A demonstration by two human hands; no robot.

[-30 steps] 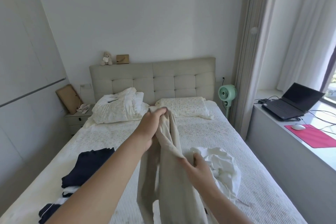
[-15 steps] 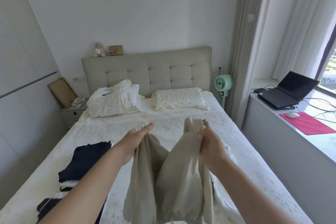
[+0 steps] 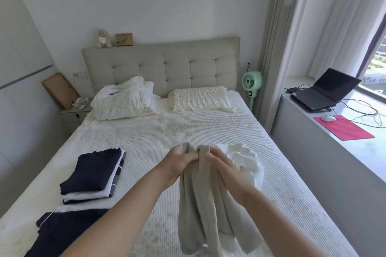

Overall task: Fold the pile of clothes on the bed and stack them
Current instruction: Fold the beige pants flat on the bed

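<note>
A beige garment [image 3: 205,210] hangs in front of me above the bed [image 3: 167,131]. My left hand [image 3: 179,160] and my right hand [image 3: 222,168] grip its top edge side by side, almost touching, and the cloth drops in long folds below them. A crumpled white garment [image 3: 246,158] lies on the bed just behind and right of my right hand. On the left side of the bed sits a stack of folded clothes [image 3: 94,175], navy on top with white beneath. Another navy garment with white piping [image 3: 64,229] lies nearer, at the lower left.
Two pillows [image 3: 200,99] lie against the padded headboard [image 3: 163,64]. A nightstand [image 3: 73,115] is at the left, a green fan [image 3: 251,81] at the right of the bed. The window ledge holds a laptop [image 3: 325,92], mouse and red mat [image 3: 344,129].
My hands have come together from apart, bringing the two sides of the beige garment's top edge against each other, and have dropped lower over the bed.
</note>
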